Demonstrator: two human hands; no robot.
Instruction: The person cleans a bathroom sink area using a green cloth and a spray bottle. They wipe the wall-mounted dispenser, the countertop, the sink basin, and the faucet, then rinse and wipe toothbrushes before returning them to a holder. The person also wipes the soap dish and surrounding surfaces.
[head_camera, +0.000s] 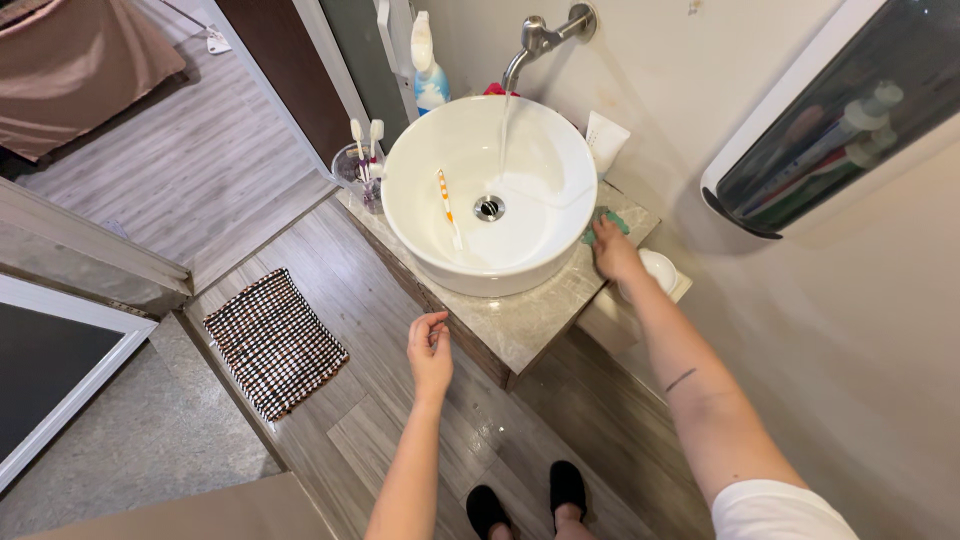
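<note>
White basin (545, 250): orange toothbrush (447, 205), running water (505, 130).

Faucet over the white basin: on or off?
On. A stream of water falls from the wall faucet into the white basin, landing near the drain.

White-and-blue spray bottle (428, 62) stands at the counter's back edge, left of the tap. White tube (605, 142) stands at its right back corner.

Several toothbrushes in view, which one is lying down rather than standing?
The orange-and-white toothbrush, lying inside the white basin left of the drain. The other toothbrushes stand upright in the clear cup at the counter's left corner.
</note>
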